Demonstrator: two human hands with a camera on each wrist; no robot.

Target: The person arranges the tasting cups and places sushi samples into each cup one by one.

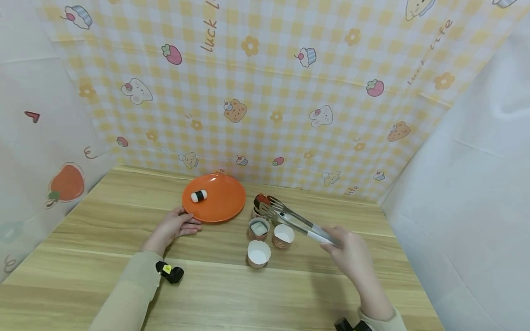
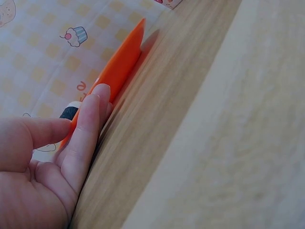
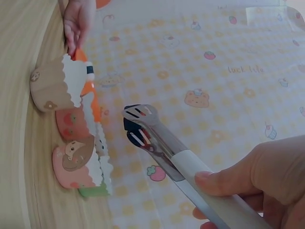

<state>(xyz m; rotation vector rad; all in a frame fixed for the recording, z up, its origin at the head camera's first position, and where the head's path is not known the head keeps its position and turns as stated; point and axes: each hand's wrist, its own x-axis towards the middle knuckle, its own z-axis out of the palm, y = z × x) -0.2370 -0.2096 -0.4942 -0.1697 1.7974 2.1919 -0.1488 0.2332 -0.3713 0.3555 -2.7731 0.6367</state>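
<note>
On the left, my left hand (image 1: 174,228) pinches the near-left rim of a round orange plate (image 1: 223,200), thumb on top and fingers beneath, as the left wrist view shows. A white sushi piece with a black band (image 1: 199,196) lies on that plate. My right hand (image 1: 352,250) grips metal tongs (image 1: 296,219) with pale handles. Between the slotted tong tips is a dark sushi piece with a red top (image 1: 262,200), held above the paper cups in the right wrist view. The cup just in front of it (image 1: 253,232) has a whitish piece inside.
Two more paper baking cups stand close by, a white-lined one (image 1: 284,233) on the right and another (image 1: 258,254) nearest me. Behind the wooden table (image 1: 232,299) hangs a yellow checked cloth (image 1: 265,92); white cloth (image 1: 468,184) borders the right side.
</note>
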